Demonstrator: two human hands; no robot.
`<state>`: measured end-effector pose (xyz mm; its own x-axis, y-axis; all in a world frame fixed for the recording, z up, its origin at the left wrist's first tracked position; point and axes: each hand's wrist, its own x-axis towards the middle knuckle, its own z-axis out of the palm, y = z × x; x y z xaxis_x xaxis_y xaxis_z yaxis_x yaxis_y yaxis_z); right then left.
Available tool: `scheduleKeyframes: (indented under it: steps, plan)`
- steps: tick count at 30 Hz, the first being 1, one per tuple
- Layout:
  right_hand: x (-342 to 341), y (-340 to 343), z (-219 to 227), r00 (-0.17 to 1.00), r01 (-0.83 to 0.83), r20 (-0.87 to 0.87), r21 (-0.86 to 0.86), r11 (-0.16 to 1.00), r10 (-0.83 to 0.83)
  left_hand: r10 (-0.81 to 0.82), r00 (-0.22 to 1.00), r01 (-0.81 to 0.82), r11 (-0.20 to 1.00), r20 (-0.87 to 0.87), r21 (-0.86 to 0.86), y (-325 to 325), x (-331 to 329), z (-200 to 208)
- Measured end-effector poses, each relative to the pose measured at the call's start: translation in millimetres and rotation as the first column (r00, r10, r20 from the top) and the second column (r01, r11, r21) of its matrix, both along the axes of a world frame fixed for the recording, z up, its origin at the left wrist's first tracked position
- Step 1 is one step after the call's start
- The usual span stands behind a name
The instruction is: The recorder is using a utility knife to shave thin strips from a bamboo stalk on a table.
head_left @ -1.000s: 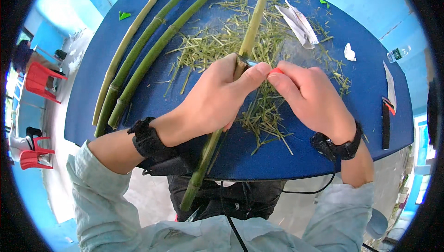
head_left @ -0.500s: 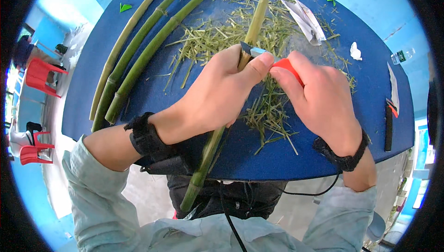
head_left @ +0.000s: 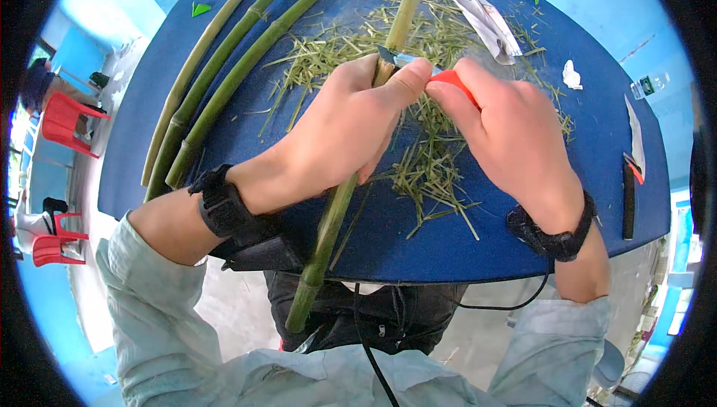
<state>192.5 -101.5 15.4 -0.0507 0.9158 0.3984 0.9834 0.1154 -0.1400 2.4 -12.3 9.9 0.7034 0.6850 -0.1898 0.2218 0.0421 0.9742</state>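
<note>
My left hand (head_left: 328, 119) is closed around a green bamboo stick (head_left: 325, 250) that slants from my lap up over the table. The stick's far part is pale and scraped, its near end still green. My right hand (head_left: 515, 127) is closed on the red-orange handle (head_left: 457, 84) of a knife. The knife blade (head_left: 405, 59) lies across the stick just beyond my left fingers. My left thumb presses at the back of the blade. Thin green bamboo shavings (head_left: 429, 175) lie scattered beneath and beyond my hands.
Three more bamboo sticks (head_left: 224, 93) lie along the left of the blue table (head_left: 538, 235). Folded white paper (head_left: 489, 30), a crumpled tissue (head_left: 571, 76) and a black-handled knife (head_left: 629, 205) lie to the right. A cable hangs from my right wrist strap (head_left: 556, 239). Red chairs (head_left: 69, 123) stand far left.
Both hands and the knife have shifted slightly away from me and a little left, the blade now sitting farther up the view. The stick has moved slightly the same way.
</note>
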Motion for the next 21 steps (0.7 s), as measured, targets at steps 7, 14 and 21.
scheduleKeyframes:
  steps: [7, 14, 21]
  plan:
    - [1, 3, -2, 0.999, 0.005, -0.051, -0.001, 1.000, -0.005, 0.024, 1.000, -0.024, 0.999, 0.012, -0.037, 0, 3, 0]
    - [3, 3, 4, 0.926, -0.090, -0.378, -0.160, 0.983, 0.023, -0.021, 0.989, 0.028, 0.999, 0.147, -0.044, 5, -1, -9]
    - [17, 5, 1, 0.784, -0.236, -0.621, -0.282, 0.930, 0.010, -0.071, 0.977, 0.086, 0.994, 0.203, -0.066, 8, -1, -10]
